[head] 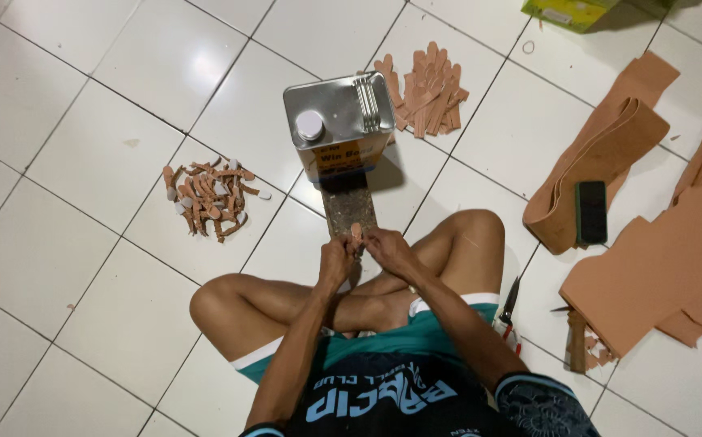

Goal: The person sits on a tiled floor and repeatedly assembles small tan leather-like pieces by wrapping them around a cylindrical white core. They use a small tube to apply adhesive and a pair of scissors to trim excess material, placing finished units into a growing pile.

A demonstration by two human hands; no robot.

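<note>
I sit cross-legged on a white tiled floor. My left hand (335,261) and my right hand (387,248) meet over the near end of a narrow dark board (346,209). Both pinch one small tan leather strip (356,231) that stands up between the fingertips. A square metal can (336,121) with a white cap stands at the board's far end.
A heap of small tan and white scraps (209,197) lies to the left. Flat tan cut pieces (427,89) are piled behind the can. Folded tan sheets (610,146) with a dark block (591,212), larger sheets (666,267), scissors (508,311) and a wooden-handled tool (577,340) lie right.
</note>
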